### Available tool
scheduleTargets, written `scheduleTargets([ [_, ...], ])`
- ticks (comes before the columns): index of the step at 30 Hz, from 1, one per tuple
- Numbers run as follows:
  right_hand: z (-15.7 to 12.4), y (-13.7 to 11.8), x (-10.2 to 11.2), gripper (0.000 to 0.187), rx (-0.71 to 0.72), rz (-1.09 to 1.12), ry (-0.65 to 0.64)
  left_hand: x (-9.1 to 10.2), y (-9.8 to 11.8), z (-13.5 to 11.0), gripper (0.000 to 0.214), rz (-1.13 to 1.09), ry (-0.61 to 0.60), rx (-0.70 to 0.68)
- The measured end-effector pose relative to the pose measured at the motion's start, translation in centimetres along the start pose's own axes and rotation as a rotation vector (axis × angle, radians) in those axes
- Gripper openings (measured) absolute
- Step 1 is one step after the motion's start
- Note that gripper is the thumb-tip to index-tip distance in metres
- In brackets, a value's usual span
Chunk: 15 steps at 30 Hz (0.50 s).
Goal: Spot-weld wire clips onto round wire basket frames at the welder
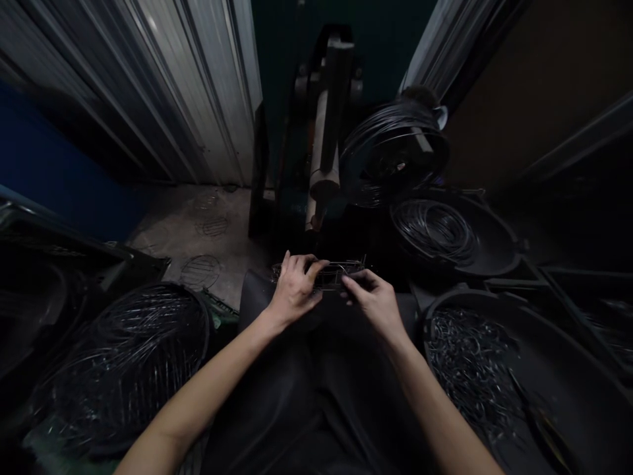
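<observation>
My left hand [297,284] is closed on a small wire rack [329,287] of thin metal rods, held low in front of the machine [324,152]. Between the thumb and fingers of my right hand [370,297] is a small curved wire piece [343,268], at the rack's right part. The hand hides part of that piece. Both hands are above a dark apron [306,382] covering my lap. Dim light and my fingers obscure where wire and rack touch.
At left stands a tub of wire grids [133,356]; round grids [200,270] lie on the floor. Right are a wire spool [395,152], a basin with coiled wire [435,231], and a basin of small curved wire pieces [469,369] with pliers [541,422].
</observation>
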State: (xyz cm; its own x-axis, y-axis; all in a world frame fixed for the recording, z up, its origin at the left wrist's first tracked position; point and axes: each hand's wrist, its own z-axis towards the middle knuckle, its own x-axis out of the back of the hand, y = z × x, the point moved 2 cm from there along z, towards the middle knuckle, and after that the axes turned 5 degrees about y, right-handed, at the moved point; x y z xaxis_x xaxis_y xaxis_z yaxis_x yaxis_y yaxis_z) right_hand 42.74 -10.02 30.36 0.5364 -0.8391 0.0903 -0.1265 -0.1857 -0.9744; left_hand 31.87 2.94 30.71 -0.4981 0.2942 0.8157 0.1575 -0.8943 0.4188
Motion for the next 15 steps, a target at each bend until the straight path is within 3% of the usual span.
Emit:
scheduleTargets([
  [5, -0.3, 0.7, -1.8, 0.032, 0.114, 0.007, 0.032, 0.3, -0.3, 0.0, 0.056, -0.016, 0.036, -0.001],
  [10, -1.4, 1.3, -2.7, 0.03, 0.266, -0.206, 0.268, 0.4, -0.5, 0.0, 0.056, -0.082, 0.059, 0.024],
  [15, -1.4, 2.1, -3.6, 0.029, 0.29, -0.188, 0.34, 0.5, -0.6, -0.1, 0.055, -0.094, 0.091, 0.054],
])
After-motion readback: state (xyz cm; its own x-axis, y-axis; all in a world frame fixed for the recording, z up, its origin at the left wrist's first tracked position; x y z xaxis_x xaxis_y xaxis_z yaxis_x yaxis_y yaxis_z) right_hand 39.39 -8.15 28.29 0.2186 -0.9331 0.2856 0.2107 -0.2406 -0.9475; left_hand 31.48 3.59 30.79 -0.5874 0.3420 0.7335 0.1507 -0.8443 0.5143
